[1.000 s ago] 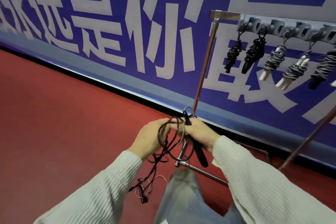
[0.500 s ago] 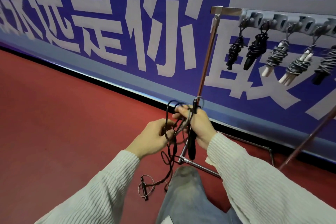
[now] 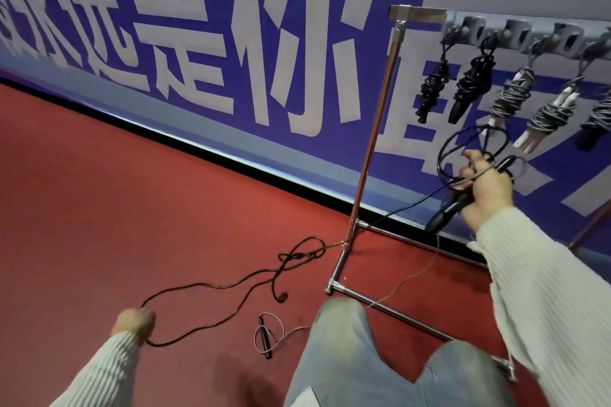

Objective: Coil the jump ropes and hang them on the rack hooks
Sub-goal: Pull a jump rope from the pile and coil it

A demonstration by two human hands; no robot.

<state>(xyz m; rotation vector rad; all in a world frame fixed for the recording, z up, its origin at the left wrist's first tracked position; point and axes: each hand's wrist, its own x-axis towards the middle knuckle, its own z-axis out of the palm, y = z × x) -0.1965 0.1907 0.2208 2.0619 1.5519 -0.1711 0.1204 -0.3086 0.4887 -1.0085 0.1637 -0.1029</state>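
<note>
left hand (image 3: 134,324) low over the red floor (image 3: 99,208), fingers clamped on the black rope (image 3: 231,284), which trails slack toward the rack (image 3: 373,142) base. right hand (image 3: 486,188) raised beneath the hooks (image 3: 519,36), fingers clamped on a black handle (image 3: 446,211), long axis angled down-left, rope loops above.

Red floor (image 3: 115,195). Blue banner (image 3: 297,43) with pale grey characters. Silver metal rack (image 3: 370,149). Black jump rope (image 3: 231,284) on the floor; black and grey-white coiled ropes (image 3: 469,89) hung. Cream ribbed sleeves (image 3: 545,291); faded blue jeans (image 3: 347,357).
</note>
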